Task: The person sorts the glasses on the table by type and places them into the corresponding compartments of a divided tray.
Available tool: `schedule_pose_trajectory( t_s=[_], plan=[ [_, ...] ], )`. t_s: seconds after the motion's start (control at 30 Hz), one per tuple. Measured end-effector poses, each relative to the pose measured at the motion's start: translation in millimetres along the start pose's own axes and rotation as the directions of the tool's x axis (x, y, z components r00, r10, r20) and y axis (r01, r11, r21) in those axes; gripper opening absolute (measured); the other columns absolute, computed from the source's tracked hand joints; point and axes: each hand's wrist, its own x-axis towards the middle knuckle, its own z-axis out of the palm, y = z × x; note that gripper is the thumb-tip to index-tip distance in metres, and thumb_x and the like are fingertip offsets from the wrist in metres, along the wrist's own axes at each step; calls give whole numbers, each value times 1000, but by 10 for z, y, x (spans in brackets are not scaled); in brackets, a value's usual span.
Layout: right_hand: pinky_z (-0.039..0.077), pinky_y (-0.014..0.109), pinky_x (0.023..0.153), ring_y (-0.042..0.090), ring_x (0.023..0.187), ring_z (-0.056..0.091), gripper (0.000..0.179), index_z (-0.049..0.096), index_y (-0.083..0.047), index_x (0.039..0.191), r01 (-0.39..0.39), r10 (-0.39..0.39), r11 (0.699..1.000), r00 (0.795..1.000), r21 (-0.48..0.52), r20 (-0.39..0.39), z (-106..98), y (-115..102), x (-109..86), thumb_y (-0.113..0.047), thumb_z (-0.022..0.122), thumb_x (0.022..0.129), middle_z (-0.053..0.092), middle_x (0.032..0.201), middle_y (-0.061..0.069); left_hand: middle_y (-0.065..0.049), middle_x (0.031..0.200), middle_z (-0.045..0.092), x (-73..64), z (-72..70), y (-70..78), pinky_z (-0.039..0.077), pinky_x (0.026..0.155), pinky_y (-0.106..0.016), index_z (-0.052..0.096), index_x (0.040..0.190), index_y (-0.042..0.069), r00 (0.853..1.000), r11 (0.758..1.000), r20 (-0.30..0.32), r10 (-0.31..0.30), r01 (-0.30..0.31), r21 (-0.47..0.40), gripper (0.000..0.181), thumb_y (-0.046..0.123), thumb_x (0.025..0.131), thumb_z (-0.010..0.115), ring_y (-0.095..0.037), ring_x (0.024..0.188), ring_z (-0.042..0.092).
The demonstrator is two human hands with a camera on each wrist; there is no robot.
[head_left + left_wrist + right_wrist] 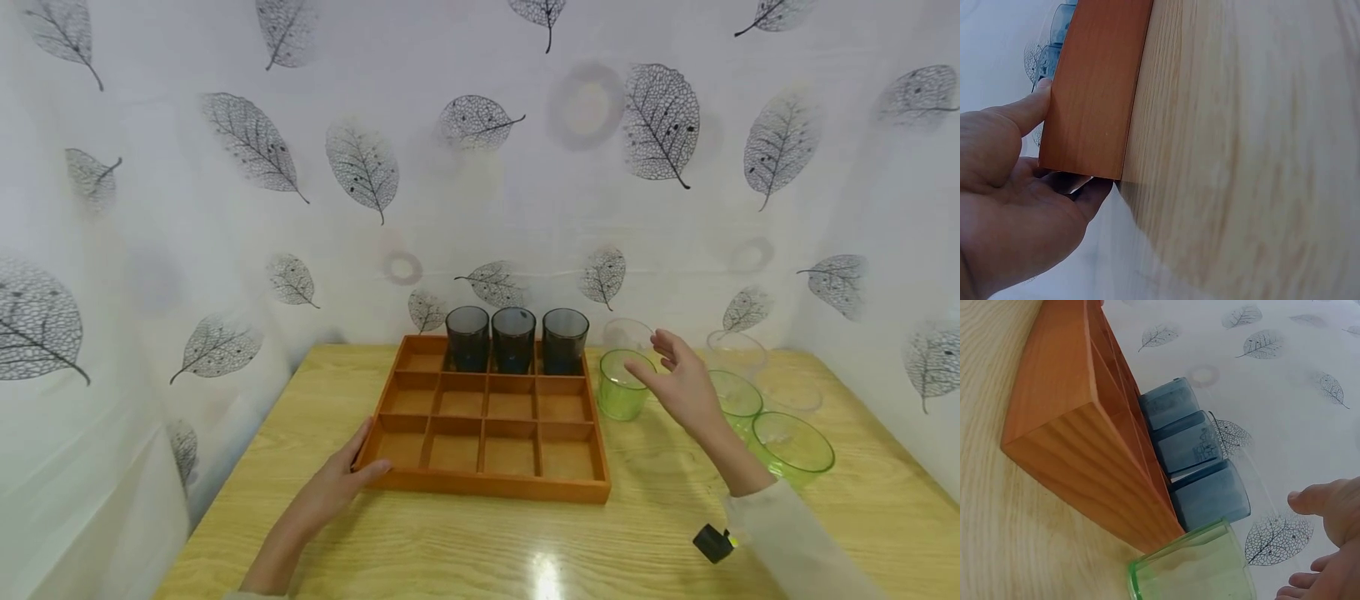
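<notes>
A wooden compartment tray lies on the table, with three dark grey glasses upright in its back row, toward the right. My left hand holds the tray's front left corner. In the left wrist view, the thumb lies at the upper edge and the other fingers reach round the side. My right hand hovers by a light green glass just right of the tray. Its thumb and fingers are spread apart, holding nothing. In the right wrist view, the green glass stands close to the tray's side.
Two more green glasses stand farther right, beyond my right forearm. Several clear glasses are near them and behind the nearest green one. A white leaf-print curtain backs the wooden table. A small black device hangs by the right sleeve.
</notes>
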Motion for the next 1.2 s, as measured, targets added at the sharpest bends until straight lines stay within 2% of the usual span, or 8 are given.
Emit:
schedule_pose_trajectory(
  t_s=[0.17,0.3,0.47,0.63,0.77,0.97,1.2],
  plan=[
    [34,64,113,57,142,33,93,19,14,158,-50,50,999,999,-17,-7,0,83,-60,-37,71,100,31,157,38,-17,172,1,47,-2,-104,13,121,-65,3,167,8,1000,1000,-3,7,-7,7,90,42,105,59,-41,155,3],
    [33,66,113,60,141,32,94,19,17,156,-72,72,997,997,-31,-9,60,173,-74,-36,72,99,28,157,41,-19,171,1,47,-4,-125,13,120,-66,2,167,8,1000,1000,-2,19,-19,19,91,43,105,59,-44,154,3],
    [31,65,115,57,143,30,97,19,20,154,-107,109,992,994,-67,32,166,260,-82,-36,74,97,25,157,43,-23,170,0,49,-8,-136,16,117,-69,2,166,5,1000,999,0,26,-26,30,91,41,106,59,-48,153,4],
    [29,65,116,57,145,26,103,14,18,156,-155,158,986,986,-62,57,216,292,-84,-39,75,96,20,159,42,-19,171,1,66,-3,-163,15,119,-68,2,167,8,1000,1000,-1,15,-15,18,90,42,106,59,-45,154,3],
    [30,66,115,58,142,30,104,15,20,155,-158,163,984,985,-83,52,235,320,-75,-40,76,95,26,155,44,-19,171,0,41,-11,-120,13,120,-67,2,167,8,1000,1000,4,10,-10,7,89,39,106,59,-44,155,1],
    [39,66,108,57,131,44,101,19,19,154,-156,160,984,986,-82,51,256,361,-56,-38,76,95,41,145,43,-19,171,0,5,-15,-45,12,120,-66,3,166,5,1000,1000,9,1,-1,4,88,36,106,60,-43,155,1],
    [40,64,109,57,132,45,99,18,17,156,-132,135,990,989,-41,62,266,395,-49,-36,76,96,42,147,41,-19,171,-1,10,-15,-43,12,121,-64,2,166,5,1000,1000,7,-5,5,13,88,36,107,59,-43,155,1]
  ],
)
